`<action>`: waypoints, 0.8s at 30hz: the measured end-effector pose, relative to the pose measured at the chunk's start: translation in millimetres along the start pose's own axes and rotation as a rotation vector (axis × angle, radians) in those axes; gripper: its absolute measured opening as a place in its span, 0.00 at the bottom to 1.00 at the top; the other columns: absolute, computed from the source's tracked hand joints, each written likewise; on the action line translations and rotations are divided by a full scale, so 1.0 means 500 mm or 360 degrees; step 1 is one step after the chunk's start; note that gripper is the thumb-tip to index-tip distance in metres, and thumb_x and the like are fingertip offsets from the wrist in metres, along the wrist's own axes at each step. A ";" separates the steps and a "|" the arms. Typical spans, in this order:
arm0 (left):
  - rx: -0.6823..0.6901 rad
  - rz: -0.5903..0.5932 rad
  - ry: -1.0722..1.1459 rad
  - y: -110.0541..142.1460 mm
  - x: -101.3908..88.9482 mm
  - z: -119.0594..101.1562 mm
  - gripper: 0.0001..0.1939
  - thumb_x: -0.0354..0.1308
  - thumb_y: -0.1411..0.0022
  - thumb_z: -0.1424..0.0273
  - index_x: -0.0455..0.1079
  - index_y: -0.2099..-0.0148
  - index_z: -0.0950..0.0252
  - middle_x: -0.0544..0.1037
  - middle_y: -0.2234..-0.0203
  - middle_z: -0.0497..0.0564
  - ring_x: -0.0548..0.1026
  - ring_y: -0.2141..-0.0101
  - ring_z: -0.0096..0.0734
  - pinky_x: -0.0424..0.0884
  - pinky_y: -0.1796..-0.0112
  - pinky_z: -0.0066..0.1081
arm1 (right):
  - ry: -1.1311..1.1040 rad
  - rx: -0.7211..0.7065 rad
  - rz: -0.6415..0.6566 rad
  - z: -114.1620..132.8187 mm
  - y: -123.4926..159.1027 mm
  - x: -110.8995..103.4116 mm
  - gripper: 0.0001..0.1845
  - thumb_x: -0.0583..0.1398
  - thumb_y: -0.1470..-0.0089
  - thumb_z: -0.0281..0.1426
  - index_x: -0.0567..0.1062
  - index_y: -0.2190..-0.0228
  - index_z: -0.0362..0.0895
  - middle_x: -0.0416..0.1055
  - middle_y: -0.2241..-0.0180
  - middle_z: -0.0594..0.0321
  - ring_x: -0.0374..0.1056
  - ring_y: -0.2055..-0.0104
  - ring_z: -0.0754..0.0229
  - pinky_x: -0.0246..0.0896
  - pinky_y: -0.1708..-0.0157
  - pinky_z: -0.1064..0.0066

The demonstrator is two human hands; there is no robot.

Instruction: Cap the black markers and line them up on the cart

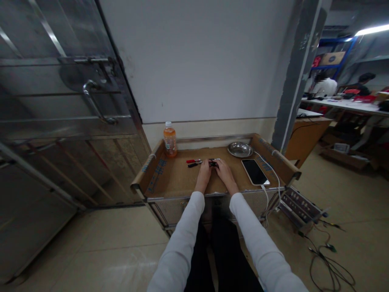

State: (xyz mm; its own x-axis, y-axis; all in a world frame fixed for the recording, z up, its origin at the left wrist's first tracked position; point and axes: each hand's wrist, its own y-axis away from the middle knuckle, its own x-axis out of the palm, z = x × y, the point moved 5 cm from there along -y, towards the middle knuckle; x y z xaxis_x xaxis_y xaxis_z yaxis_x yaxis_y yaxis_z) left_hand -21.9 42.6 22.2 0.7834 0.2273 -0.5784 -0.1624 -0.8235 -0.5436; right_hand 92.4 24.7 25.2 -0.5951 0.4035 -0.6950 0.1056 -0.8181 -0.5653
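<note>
My left hand and my right hand meet over the middle of the cardboard-lined cart top. Their fingers are curled in around a small black object, partly covered by the fingers; its kind is too small to tell. Just left of my left hand lie a tool with a red handle and one with a black handle. Their far ends run behind my fingers, so I cannot tell what kind they are.
A bottle of orange drink stands at the back left. A round metal dish and a phone with a white cable are at the right. Floor cables lie beside an electrical box. People sit far right.
</note>
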 end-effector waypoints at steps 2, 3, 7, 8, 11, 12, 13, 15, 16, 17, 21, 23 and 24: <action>-0.0026 -0.0005 -0.0019 0.000 0.002 0.002 0.12 0.49 0.43 0.84 0.62 0.58 0.65 0.71 0.62 0.53 0.72 0.58 0.35 0.69 0.54 0.40 | 0.0001 0.0003 -0.0017 0.003 0.002 -0.003 0.19 0.52 0.47 0.21 0.70 0.54 0.43 0.69 0.54 0.55 0.64 0.51 0.56 0.59 0.48 0.62; -0.0028 -0.0010 -0.0028 0.000 0.002 0.002 0.12 0.49 0.42 0.84 0.62 0.58 0.65 0.71 0.62 0.53 0.72 0.58 0.35 0.69 0.53 0.40 | 0.0013 0.0001 -0.0020 0.005 0.002 -0.004 0.18 0.52 0.47 0.21 0.70 0.54 0.43 0.69 0.55 0.55 0.64 0.51 0.56 0.59 0.49 0.63; -0.0012 -0.0038 -0.0040 0.002 0.001 -0.001 0.12 0.50 0.42 0.83 0.62 0.58 0.64 0.69 0.61 0.53 0.71 0.57 0.34 0.68 0.52 0.40 | 0.0164 0.0070 -0.0067 0.014 0.003 -0.020 0.17 0.50 0.46 0.20 0.72 0.58 0.42 0.69 0.57 0.54 0.63 0.53 0.56 0.57 0.51 0.66; -0.0010 -0.0035 -0.0041 0.002 0.001 -0.002 0.11 0.50 0.42 0.83 0.62 0.58 0.64 0.69 0.61 0.53 0.70 0.57 0.34 0.68 0.52 0.40 | 0.0218 0.0107 -0.0073 0.015 0.003 -0.024 0.16 0.50 0.47 0.20 0.72 0.60 0.42 0.69 0.59 0.55 0.63 0.54 0.56 0.57 0.52 0.67; -0.0013 -0.0011 -0.0061 0.002 0.002 0.000 0.10 0.51 0.42 0.83 0.62 0.61 0.64 0.68 0.62 0.52 0.70 0.58 0.34 0.68 0.53 0.40 | 0.0393 0.0241 -0.0052 0.012 0.004 -0.034 0.14 0.50 0.47 0.20 0.73 0.66 0.42 0.69 0.62 0.56 0.62 0.58 0.58 0.54 0.56 0.69; -0.0023 -0.0014 -0.0083 0.002 0.002 0.001 0.09 0.51 0.41 0.83 0.62 0.62 0.64 0.68 0.63 0.52 0.70 0.59 0.34 0.68 0.53 0.40 | 0.0448 0.0287 -0.0044 0.011 0.004 -0.036 0.13 0.50 0.46 0.20 0.74 0.67 0.42 0.69 0.63 0.56 0.62 0.59 0.58 0.53 0.57 0.70; -0.0040 -0.0025 -0.0116 0.002 0.002 0.002 0.08 0.51 0.41 0.82 0.62 0.63 0.64 0.67 0.63 0.52 0.69 0.59 0.34 0.68 0.53 0.40 | 0.0496 0.0327 -0.0038 0.009 0.006 -0.037 0.13 0.50 0.45 0.21 0.74 0.68 0.42 0.69 0.63 0.56 0.62 0.60 0.58 0.53 0.58 0.70; -0.0069 -0.0057 -0.0195 0.002 0.000 0.004 0.07 0.52 0.41 0.82 0.62 0.65 0.64 0.67 0.64 0.52 0.69 0.58 0.35 0.67 0.53 0.40 | 0.0561 0.0383 -0.0031 0.008 0.007 -0.039 0.13 0.50 0.43 0.23 0.75 0.67 0.42 0.69 0.63 0.55 0.62 0.60 0.58 0.52 0.59 0.69; -0.0073 -0.0066 -0.0234 0.003 0.000 0.003 0.07 0.52 0.41 0.82 0.62 0.65 0.65 0.67 0.64 0.52 0.69 0.58 0.35 0.67 0.53 0.40 | 0.0578 0.0398 -0.0028 0.008 0.008 -0.039 0.13 0.51 0.43 0.23 0.75 0.67 0.42 0.69 0.63 0.54 0.62 0.60 0.58 0.51 0.59 0.69; -0.0070 -0.0067 -0.0269 0.003 -0.001 0.001 0.06 0.52 0.40 0.81 0.63 0.65 0.65 0.67 0.64 0.52 0.69 0.58 0.35 0.66 0.53 0.39 | 0.0586 0.0409 -0.0025 0.009 0.009 -0.040 0.13 0.51 0.43 0.23 0.75 0.67 0.42 0.69 0.63 0.54 0.62 0.59 0.58 0.51 0.59 0.69; -0.0053 -0.0037 -0.0454 0.002 -0.014 -0.018 0.04 0.50 0.38 0.78 0.65 0.64 0.66 0.69 0.63 0.55 0.69 0.59 0.35 0.66 0.54 0.36 | 0.0587 0.0442 -0.0030 0.012 0.010 -0.043 0.13 0.52 0.44 0.22 0.75 0.66 0.43 0.69 0.62 0.54 0.62 0.58 0.57 0.51 0.58 0.68; -0.0117 -0.0107 -0.0617 0.002 -0.032 -0.027 0.07 0.47 0.36 0.77 0.66 0.61 0.67 0.70 0.62 0.57 0.70 0.59 0.37 0.67 0.55 0.36 | 0.0588 0.0455 -0.0042 0.014 0.010 -0.047 0.12 0.52 0.44 0.22 0.75 0.65 0.42 0.69 0.61 0.54 0.63 0.58 0.57 0.51 0.58 0.68; -0.0203 -0.0187 -0.0712 0.003 -0.044 -0.029 0.08 0.45 0.36 0.76 0.66 0.59 0.68 0.70 0.61 0.59 0.70 0.58 0.40 0.66 0.55 0.38 | 0.0587 0.0456 -0.0045 0.015 0.010 -0.048 0.12 0.52 0.44 0.22 0.75 0.65 0.42 0.69 0.61 0.54 0.63 0.58 0.58 0.51 0.58 0.68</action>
State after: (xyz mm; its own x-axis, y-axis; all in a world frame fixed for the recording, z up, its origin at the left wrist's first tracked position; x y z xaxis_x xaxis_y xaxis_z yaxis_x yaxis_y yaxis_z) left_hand -30.7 28.6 43.0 0.4524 0.5010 -0.7378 0.0084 -0.8296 -0.5583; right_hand 101.4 7.9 42.4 -0.2659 0.5038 -0.8219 -0.1616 -0.8638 -0.4772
